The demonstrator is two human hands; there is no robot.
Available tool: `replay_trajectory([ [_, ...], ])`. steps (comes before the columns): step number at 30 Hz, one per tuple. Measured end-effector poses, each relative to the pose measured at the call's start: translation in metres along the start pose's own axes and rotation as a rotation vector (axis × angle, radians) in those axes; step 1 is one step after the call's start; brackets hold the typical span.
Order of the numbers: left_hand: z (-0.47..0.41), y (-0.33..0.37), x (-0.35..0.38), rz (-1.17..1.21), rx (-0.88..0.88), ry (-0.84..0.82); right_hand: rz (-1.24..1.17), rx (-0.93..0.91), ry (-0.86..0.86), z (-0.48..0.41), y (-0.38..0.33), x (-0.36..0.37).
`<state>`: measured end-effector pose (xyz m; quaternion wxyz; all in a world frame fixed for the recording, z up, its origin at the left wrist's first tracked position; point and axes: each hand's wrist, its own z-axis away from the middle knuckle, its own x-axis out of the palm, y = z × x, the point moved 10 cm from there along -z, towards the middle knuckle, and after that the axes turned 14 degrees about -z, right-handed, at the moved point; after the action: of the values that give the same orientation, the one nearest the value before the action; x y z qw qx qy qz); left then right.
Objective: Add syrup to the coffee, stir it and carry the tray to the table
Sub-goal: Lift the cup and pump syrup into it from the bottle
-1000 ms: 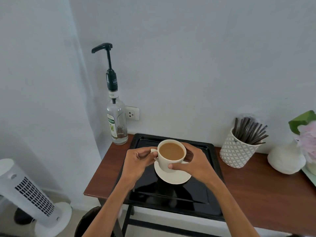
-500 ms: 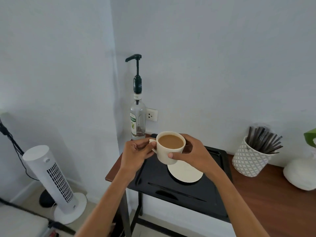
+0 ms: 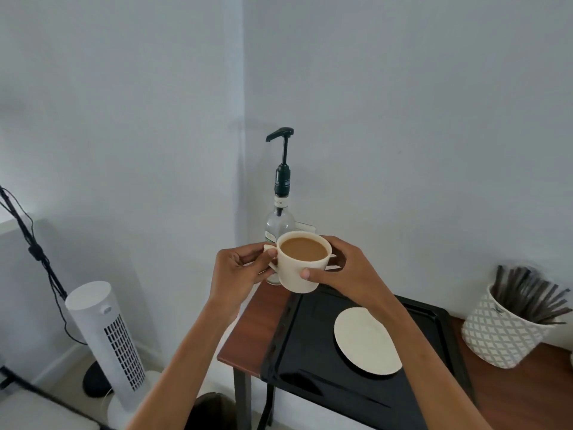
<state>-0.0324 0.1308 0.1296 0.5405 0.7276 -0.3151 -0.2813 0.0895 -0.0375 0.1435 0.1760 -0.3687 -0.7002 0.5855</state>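
Two forearms reach up from the bottom edge. Nearer than the cup, a bare saucer lies on the black tray — the cup, on it a second ago, has been lifted and carried left, so the syrup step seems next. The left hand pinches the cup's handle; the right hand wraps its far side, thumb in front. Just behind the cup stands the syrup bottle, its pump spout above the rim, not yet pressed.
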Motion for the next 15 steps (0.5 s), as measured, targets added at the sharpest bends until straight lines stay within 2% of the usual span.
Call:
replay_trajectory([
  [9, -0.061, -0.005, -0.04, 0.007, 0.018, -0.008, 0.03, -0.011, -0.039, -0.06, -0.008, 0.03],
  [13, -0.088, -0.005, -0.056, 0.031, 0.015, -0.009, 0.128, 0.056, -0.134, -0.086, -0.015, 0.028],
  [15, -0.1, -0.005, -0.064, 0.038, 0.018, -0.011, 0.208, 0.063, -0.128, -0.1, -0.028, 0.015],
])
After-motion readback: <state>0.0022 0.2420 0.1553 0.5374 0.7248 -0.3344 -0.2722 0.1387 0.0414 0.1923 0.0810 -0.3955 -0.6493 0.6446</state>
